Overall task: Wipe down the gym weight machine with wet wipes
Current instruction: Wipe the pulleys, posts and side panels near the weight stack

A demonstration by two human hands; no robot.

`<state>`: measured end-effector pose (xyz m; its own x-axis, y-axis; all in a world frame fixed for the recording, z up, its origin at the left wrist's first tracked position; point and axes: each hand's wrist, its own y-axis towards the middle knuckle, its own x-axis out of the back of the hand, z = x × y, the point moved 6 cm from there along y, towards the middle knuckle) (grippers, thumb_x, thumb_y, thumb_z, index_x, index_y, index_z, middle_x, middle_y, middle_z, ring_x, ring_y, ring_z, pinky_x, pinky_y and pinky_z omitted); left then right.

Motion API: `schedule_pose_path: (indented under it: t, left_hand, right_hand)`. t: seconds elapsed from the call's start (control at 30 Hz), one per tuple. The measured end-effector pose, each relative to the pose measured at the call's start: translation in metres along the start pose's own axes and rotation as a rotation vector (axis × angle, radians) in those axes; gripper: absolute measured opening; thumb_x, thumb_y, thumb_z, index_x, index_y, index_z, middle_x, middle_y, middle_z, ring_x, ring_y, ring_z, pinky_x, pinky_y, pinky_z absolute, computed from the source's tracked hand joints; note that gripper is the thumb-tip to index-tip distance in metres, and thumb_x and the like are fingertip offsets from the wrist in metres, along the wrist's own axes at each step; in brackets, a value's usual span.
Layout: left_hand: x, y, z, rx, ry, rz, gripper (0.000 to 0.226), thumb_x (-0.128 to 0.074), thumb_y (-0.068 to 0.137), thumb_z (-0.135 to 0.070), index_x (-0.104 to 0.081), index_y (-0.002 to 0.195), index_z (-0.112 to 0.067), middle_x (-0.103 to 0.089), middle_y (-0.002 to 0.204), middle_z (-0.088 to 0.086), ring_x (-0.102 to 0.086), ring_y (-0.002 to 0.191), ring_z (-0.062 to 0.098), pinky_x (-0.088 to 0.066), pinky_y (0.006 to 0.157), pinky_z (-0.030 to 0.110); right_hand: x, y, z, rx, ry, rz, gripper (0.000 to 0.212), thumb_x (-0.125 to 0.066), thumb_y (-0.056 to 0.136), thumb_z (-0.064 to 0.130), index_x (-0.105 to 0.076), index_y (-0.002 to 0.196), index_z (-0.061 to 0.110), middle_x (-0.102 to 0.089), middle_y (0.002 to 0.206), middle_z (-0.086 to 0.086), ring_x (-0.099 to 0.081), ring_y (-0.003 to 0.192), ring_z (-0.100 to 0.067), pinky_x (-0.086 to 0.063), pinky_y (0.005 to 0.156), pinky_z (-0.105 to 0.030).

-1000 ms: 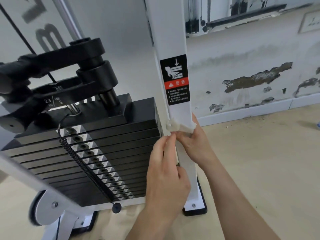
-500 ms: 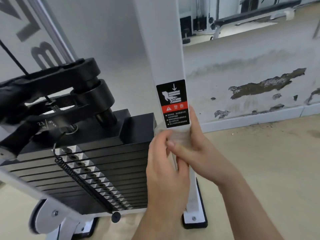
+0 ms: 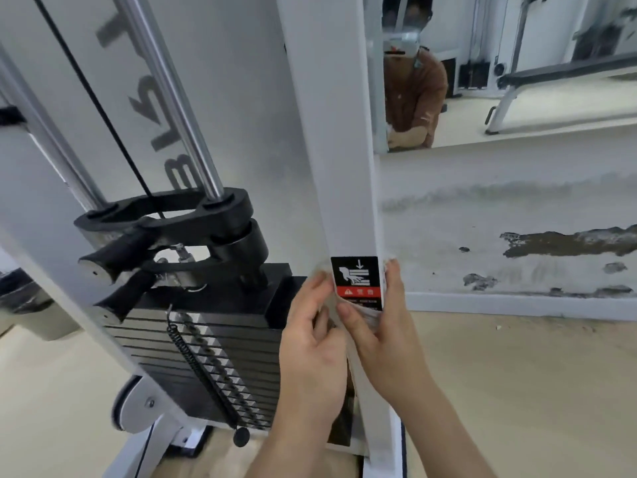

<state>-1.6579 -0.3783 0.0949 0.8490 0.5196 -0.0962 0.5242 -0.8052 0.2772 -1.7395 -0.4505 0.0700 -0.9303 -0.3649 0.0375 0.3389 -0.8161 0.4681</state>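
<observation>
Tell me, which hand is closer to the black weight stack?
Left. The left hand holds the wet wipe at the white post's left edge, right beside the weight stack; the right hand grips the post's far side.

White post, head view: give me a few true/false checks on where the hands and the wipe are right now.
1. The left hand and the right hand are both at the white post. True.
2. The wet wipe is held on the post, level with the warning label. True.
3. The left hand rests on the weight stack. False: it holds the wipe at the post, beside the stack.
4. The warning label is yellow. False: it is black with a red band.
5. A coiled cord hangs down the front of the stack. True.
</observation>
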Motion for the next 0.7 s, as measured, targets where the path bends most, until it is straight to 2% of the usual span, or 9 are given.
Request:
schedule_pose_path:
  t: [0.03, 0.1, 0.13, 0.2, 0.3, 0.43, 0.57, 0.63, 0.7]
  left_hand:
    - [-0.001, 0.003, -0.003, 0.008, -0.033, 0.001, 0.057, -0.045, 0.085, 0.023, -0.06, 0.123, -0.017, -0.063, 0.13, 0.0, -0.056, 0.124, 0.008, -0.044, 0.103, 0.02]
    - [-0.01, 0.007, -0.022, -0.004, -0.106, 0.034, 0.043, -0.05, 0.085, 0.013, -0.055, 0.119, -0.013, -0.069, 0.114, 0.007, -0.064, 0.11, 0.012, -0.05, 0.091, 0.02]
    - [-0.014, 0.009, -0.034, -0.034, -0.123, 0.051, 0.041, -0.05, 0.081, 0.007, -0.052, 0.118, -0.012, -0.07, 0.108, 0.008, -0.065, 0.107, 0.014, -0.051, 0.088, 0.021]
    - [-0.019, 0.014, -0.056, -0.096, -0.122, 0.113, 0.052, -0.047, 0.076, 0.004, -0.048, 0.125, -0.012, -0.069, 0.112, 0.004, -0.063, 0.111, 0.015, -0.05, 0.095, 0.026]
    - [-0.022, 0.012, -0.074, -0.141, -0.061, 0.196, 0.07, -0.043, 0.077, 0.019, -0.045, 0.136, -0.017, -0.063, 0.13, 0.0, -0.056, 0.124, 0.013, -0.042, 0.105, 0.024]
    - [-0.013, -0.002, -0.068, -0.097, 0.161, 0.097, 0.08, -0.04, 0.078, 0.03, -0.043, 0.132, -0.03, -0.062, 0.121, -0.028, -0.051, 0.12, -0.011, -0.04, 0.094, 0.006]
    - [0.004, -0.002, -0.083, -0.264, 0.575, -0.069, 0.075, -0.053, 0.076, 0.012, -0.048, 0.123, -0.047, -0.043, 0.132, -0.022, -0.033, 0.131, -0.005, -0.028, 0.1, 0.001]
    - [0.005, -0.003, -0.091, -0.295, 0.588, -0.086, 0.068, -0.051, 0.073, -0.001, -0.052, 0.122, -0.049, -0.044, 0.126, -0.026, -0.038, 0.128, -0.002, -0.033, 0.098, 0.006]
    - [0.001, -0.005, -0.099, -0.327, 0.564, -0.057, 0.069, -0.048, 0.075, -0.007, -0.046, 0.133, -0.044, -0.047, 0.128, -0.03, -0.043, 0.128, -0.002, -0.038, 0.102, 0.017]
  right_hand:
    - [0.003, 0.007, 0.009, 0.014, -0.022, 0.013, 0.055, -0.065, 0.089, 0.041, -0.034, 0.134, 0.031, -0.062, 0.122, 0.0, -0.064, 0.11, -0.016, -0.053, 0.092, -0.04]
    - [0.002, 0.029, 0.034, 0.077, -0.106, 0.017, 0.065, -0.058, 0.085, 0.058, -0.024, 0.138, 0.045, -0.058, 0.128, 0.0, -0.061, 0.112, -0.014, -0.053, 0.091, -0.032]
    - [0.001, 0.041, 0.045, 0.11, -0.135, 0.003, 0.074, -0.054, 0.084, 0.063, -0.015, 0.144, 0.044, -0.053, 0.136, -0.003, -0.058, 0.118, -0.017, -0.052, 0.095, -0.034]
    - [-0.002, 0.054, 0.06, 0.152, -0.11, -0.038, 0.085, -0.054, 0.086, 0.062, -0.004, 0.151, 0.038, -0.042, 0.147, -0.005, -0.049, 0.13, -0.022, -0.047, 0.103, -0.042]
    - [-0.004, 0.049, 0.053, 0.134, -0.06, -0.062, 0.086, -0.06, 0.086, 0.054, -0.008, 0.152, 0.037, -0.035, 0.153, 0.002, -0.04, 0.138, -0.017, -0.041, 0.109, -0.045]
    - [0.001, 0.047, 0.043, 0.099, -0.224, -0.049, 0.101, -0.071, 0.08, 0.053, -0.006, 0.153, 0.028, -0.034, 0.149, 0.0, -0.044, 0.133, -0.021, -0.052, 0.097, -0.046]
    - [-0.003, 0.06, 0.081, 0.137, -0.415, -0.256, 0.101, -0.081, 0.073, 0.047, -0.019, 0.148, 0.019, -0.041, 0.145, -0.005, -0.047, 0.128, -0.025, -0.053, 0.094, -0.046]
    - [-0.005, 0.065, 0.102, 0.22, -0.444, -0.354, 0.096, -0.083, 0.073, 0.038, -0.023, 0.144, 0.015, -0.043, 0.143, -0.01, -0.048, 0.127, -0.029, -0.055, 0.09, -0.048]
    - [-0.003, 0.073, 0.118, 0.32, -0.457, -0.389, 0.091, -0.081, 0.075, 0.036, -0.022, 0.142, 0.017, -0.044, 0.143, -0.012, -0.051, 0.126, -0.031, -0.056, 0.088, -0.048]
